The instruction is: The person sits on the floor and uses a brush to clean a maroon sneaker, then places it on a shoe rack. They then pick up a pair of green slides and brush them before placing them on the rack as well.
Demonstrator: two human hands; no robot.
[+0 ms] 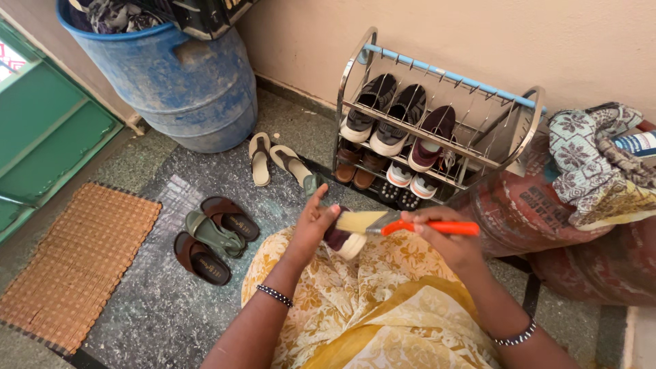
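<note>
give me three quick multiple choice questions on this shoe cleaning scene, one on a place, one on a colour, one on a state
1. Where does the shoe rack stand?
A. against the wall
B. on the woven mat
C. inside the blue drum

2. What colour is the brush handle?
A. green
B. orange
C. black

3. What is the left hand doing?
A. resting empty
B. holding a sandal
C. holding a dark shoe

Key: 1 A, the rack backs onto the beige wall; 2 B, the right hand grips an orange handle; 3 C, the shoe sits in that hand under the bristles.
</note>
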